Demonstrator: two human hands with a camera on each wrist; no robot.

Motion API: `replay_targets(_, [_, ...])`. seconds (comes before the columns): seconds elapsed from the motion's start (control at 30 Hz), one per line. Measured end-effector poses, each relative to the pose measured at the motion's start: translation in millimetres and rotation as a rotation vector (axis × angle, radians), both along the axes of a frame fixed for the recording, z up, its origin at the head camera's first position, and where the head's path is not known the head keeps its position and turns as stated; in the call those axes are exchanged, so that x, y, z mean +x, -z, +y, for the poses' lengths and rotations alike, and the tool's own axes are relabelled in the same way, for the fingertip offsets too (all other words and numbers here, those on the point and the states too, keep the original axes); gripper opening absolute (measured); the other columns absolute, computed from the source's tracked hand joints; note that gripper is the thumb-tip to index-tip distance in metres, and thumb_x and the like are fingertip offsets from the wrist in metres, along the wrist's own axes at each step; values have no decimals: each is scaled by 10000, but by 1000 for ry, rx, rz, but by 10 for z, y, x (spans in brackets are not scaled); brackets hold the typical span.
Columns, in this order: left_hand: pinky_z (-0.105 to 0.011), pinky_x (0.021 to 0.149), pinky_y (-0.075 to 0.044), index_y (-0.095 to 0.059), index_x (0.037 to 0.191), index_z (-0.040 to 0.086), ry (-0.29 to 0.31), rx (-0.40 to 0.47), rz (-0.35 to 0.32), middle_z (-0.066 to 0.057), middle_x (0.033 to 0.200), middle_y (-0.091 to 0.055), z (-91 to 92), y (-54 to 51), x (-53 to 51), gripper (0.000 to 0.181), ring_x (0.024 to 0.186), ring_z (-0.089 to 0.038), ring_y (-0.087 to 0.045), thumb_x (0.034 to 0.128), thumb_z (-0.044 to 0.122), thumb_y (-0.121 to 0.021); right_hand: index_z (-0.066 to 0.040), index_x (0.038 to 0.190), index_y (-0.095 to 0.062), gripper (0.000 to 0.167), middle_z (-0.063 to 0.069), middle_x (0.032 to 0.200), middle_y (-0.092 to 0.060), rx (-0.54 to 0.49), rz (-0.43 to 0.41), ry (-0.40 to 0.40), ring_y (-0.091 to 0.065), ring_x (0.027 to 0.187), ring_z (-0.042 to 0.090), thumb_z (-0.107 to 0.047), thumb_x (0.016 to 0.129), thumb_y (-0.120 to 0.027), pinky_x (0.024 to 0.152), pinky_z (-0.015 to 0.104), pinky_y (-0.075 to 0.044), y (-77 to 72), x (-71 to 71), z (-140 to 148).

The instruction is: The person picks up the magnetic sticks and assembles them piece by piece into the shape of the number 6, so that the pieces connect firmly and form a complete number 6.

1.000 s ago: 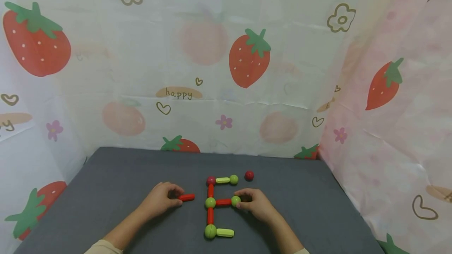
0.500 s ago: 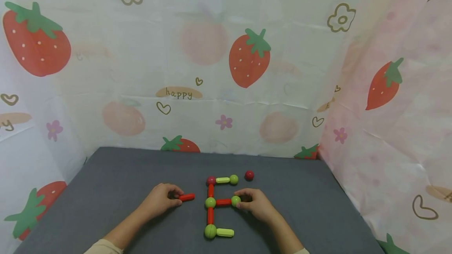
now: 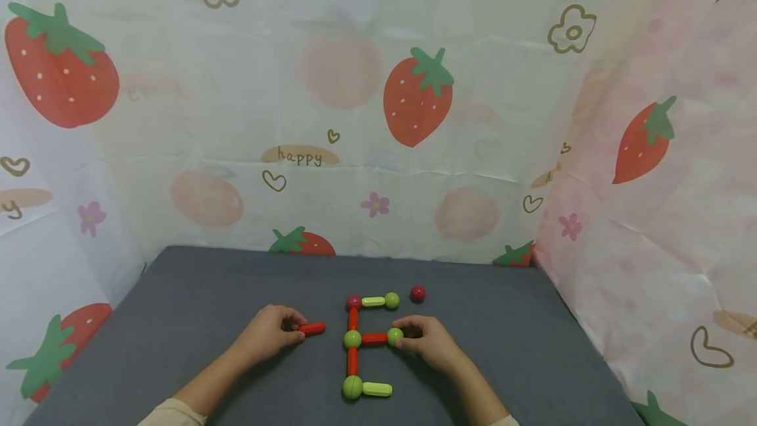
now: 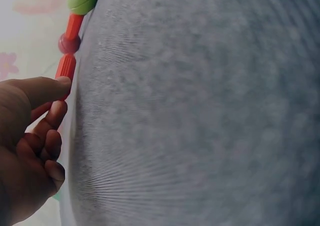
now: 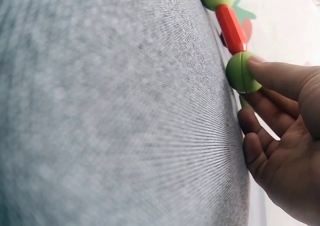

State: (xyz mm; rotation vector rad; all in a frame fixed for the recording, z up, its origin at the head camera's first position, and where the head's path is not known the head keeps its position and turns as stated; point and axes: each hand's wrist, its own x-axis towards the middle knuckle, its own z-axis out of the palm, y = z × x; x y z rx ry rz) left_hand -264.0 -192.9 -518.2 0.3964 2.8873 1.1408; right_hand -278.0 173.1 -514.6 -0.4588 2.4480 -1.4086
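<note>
Between thumb and fingers my left hand (image 3: 269,334) pinches one end of a loose red toy building rod (image 3: 313,329), whose free end points right, a little apart from the built shape. The left wrist view shows the thumb pressed on this red rod (image 4: 66,68). My right hand (image 3: 432,344) pinches a green ball (image 3: 394,336), joined to the right end of the middle red rod (image 3: 374,339). Other parts of the shape are a red ball (image 3: 353,302) at the top left, a green ball (image 3: 351,339) at the middle left and a larger green ball (image 3: 352,387) at the bottom left.
A yellow-green rod (image 3: 372,302) and a small green ball (image 3: 391,301) form the top arm. Another yellow-green rod (image 3: 377,389) sticks out at the bottom. One loose red ball (image 3: 417,294) lies behind the right hand. Strawberry-print cloth (image 3: 367,117) hangs behind the grey table (image 3: 236,275).
The left hand and its red rod have shifted very slightly, with the rod a touch higher. The right hand and the built shape have stayed in place.
</note>
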Motion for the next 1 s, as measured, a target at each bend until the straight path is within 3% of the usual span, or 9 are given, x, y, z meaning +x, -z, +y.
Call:
replay_targets(0.43, [-328, 716, -414, -767, 943, 240, -14, -22, 23, 114, 852, -644, 87, -264, 64, 125, 824, -146, -482, 855, 193, -842, -49, 1259, -715, 386, 75, 1195, -718, 10, 1, -3, -642, 988, 144, -155, 897, -797, 781, 309, -541, -3, -4, 1])
replay_targets(0.73, [-357, 734, -414, -776, 952, 232, 49, 1, 9, 111, 865, -648, 267, -431, 155, 124, 874, -216, -511, 860, 174, -836, -54, 1257, -717, 385, 73, 1196, -718, 14, 6, -6, -644, 991, 143, -157, 895, -799, 788, 309, -540, 1, -10, 4])
replay_targets(1.0, [-342, 747, -423, -782, 975, 260, 159, 26, 18, 145, 893, -667, 477, -426, 189, 127, 912, -230, -537, 872, 203, -828, -51, 1255, -718, 387, 83, 1200, -718, 9, 4, 3, -647, 994, 149, -146, 890, -803, 784, 313, -541, -10, 8, -12])
